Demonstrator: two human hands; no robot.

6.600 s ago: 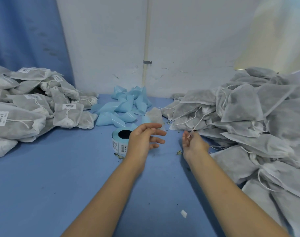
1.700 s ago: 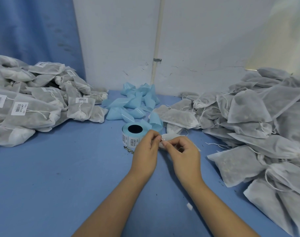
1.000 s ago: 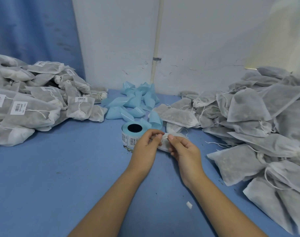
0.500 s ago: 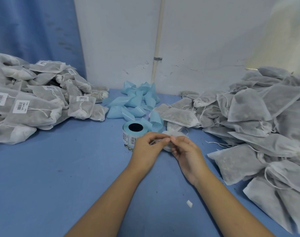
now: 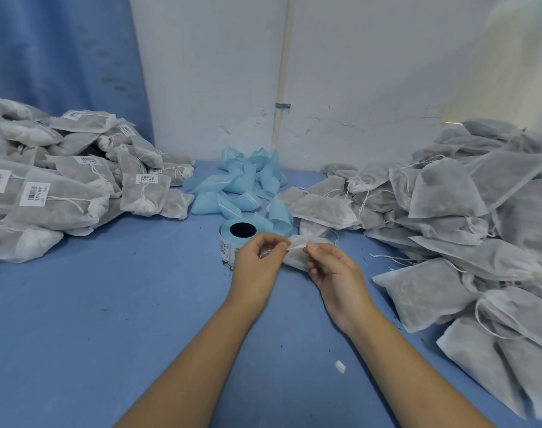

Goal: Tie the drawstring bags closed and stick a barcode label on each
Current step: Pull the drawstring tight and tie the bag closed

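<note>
1. While the drawstring bag (image 5: 298, 259) is held at frame centre, just in front of the label roll (image 5: 231, 242), its drawstring (image 5: 295, 248) is pinched from both sides. The grip of the left hand (image 5: 257, 264) is narrowed on one end, and that of the right hand (image 5: 334, 270) on the other.
2. Compared with a second ago, the hands have been drawn slightly apart, and a short run of string is now stretched taut between them. The knot is judged to be nearly tightened. No label is seen on this bag yet, so sticking is still to be done.
3. Discarded blue backing strips (image 5: 242, 183) are scattered behind the roll, toward the wall.
4. Tied, labelled bags (image 5: 63, 193) are heaped at the left of the frame. A larger heap of unlabelled bags (image 5: 464, 217) is piled at the right, so much of the task is judged to remain.
5. Everything is carried on the blue bench (image 5: 109, 319), and a white scrap (image 5: 340, 366) is lying low and right of centre.
</note>
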